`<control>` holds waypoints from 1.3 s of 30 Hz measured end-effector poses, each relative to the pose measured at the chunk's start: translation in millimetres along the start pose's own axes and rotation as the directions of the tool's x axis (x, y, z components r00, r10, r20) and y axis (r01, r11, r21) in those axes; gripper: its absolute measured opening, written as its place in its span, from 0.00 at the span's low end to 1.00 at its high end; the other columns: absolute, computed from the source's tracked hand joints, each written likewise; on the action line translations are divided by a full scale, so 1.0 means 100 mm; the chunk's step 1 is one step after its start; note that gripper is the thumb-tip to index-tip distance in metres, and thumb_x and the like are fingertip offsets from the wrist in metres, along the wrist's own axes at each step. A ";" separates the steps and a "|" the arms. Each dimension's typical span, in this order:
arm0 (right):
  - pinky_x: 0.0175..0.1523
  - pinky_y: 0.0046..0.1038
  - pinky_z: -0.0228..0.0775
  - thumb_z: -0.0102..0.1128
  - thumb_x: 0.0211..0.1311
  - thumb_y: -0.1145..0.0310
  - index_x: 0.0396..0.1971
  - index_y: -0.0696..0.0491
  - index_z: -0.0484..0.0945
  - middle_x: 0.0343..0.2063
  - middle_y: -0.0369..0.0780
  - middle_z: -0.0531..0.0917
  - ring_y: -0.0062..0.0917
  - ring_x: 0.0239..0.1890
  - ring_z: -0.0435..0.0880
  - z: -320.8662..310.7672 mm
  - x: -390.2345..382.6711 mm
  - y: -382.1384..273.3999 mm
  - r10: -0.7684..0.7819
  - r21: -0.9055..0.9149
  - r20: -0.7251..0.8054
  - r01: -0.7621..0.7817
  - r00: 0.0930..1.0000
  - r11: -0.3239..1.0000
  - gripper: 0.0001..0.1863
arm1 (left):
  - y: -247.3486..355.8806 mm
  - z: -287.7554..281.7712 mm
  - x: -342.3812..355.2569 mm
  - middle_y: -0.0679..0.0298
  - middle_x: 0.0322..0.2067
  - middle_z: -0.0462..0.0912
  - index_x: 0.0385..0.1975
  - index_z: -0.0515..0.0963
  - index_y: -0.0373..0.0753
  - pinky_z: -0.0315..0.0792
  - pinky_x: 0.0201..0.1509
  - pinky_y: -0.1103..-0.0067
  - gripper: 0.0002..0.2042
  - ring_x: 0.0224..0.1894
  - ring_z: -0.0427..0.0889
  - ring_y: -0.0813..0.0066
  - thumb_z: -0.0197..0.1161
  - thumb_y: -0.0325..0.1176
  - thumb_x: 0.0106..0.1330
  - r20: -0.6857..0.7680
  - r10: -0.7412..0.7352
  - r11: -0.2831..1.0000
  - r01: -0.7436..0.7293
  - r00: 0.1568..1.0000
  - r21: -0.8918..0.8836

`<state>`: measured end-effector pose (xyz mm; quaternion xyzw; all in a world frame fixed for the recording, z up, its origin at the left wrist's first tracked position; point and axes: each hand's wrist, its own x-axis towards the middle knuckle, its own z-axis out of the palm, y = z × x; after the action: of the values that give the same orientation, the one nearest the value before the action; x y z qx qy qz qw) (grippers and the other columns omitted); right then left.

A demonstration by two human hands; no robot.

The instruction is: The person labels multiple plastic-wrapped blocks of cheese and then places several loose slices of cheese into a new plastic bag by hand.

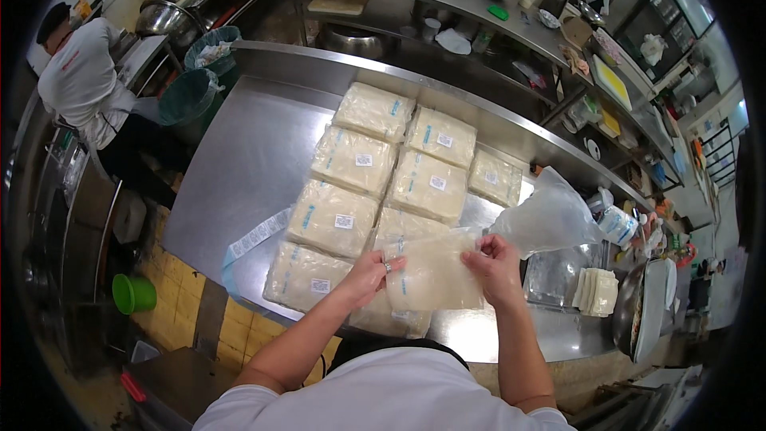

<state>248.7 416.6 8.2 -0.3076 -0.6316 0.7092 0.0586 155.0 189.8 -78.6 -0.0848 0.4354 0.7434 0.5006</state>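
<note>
A clear plastic bag [437,281] with blue print is stretched flat between my two hands above the steel table. My left hand [369,275] grips its left edge, a ring showing on one finger. At the upper right corner of the bag, my right hand [495,265] pinches the plastic between thumb and fingers. Whether anything lies inside the bag I cannot tell. Beneath and beyond it, several sealed packs [353,160] of flat, pale contents lie in rows, many with a white label. A smaller labelled pack [495,178] sits at the right end.
A strip of labels [259,233] crosses the table's left part. A large translucent bag [546,211] stands right of the packs, by a metal tray [550,278] and small pale stacks [596,291]. A co-worker [88,72] stands left; a green bucket [134,294] is on the floor.
</note>
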 end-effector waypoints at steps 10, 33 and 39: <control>0.31 0.21 0.68 0.69 0.52 0.82 0.31 0.56 0.73 0.27 0.35 0.77 0.17 0.28 0.75 1.11 1.05 0.01 -0.129 0.002 -0.013 0.129 0.992 0.992 0.12 | 1.52 -0.72 0.54 0.66 0.27 0.83 0.32 0.81 0.33 0.73 0.32 0.79 0.11 0.30 0.79 0.82 0.71 0.35 0.62 -0.194 0.506 0.777 -0.346 0.841 0.525; 0.47 0.35 0.77 0.60 0.54 0.75 0.45 0.61 0.79 0.42 0.50 0.83 0.38 0.42 0.84 1.41 1.61 0.19 -0.454 -0.463 -0.001 0.402 0.891 0.790 0.17 | 1.89 -1.24 1.32 0.56 0.32 0.84 0.39 0.80 0.32 0.76 0.41 0.74 0.15 0.34 0.82 0.68 0.72 0.36 0.59 -0.050 0.963 0.029 0.080 0.265 0.996; 0.48 0.36 0.75 0.68 0.52 0.76 0.46 0.57 0.77 0.44 0.46 0.82 0.38 0.45 0.81 0.01 0.44 -0.85 -0.893 -0.734 -0.010 0.603 0.451 0.312 0.19 | 1.07 -0.47 0.73 0.62 0.34 0.85 0.42 0.80 0.29 0.77 0.37 0.81 0.06 0.32 0.82 0.78 0.58 0.22 0.70 -0.009 0.676 0.625 -0.567 0.737 0.537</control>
<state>186.5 453.2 71.6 -0.1094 -0.8685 0.2466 0.4159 17.7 191.4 -88.5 0.1264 0.6644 0.7176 0.1662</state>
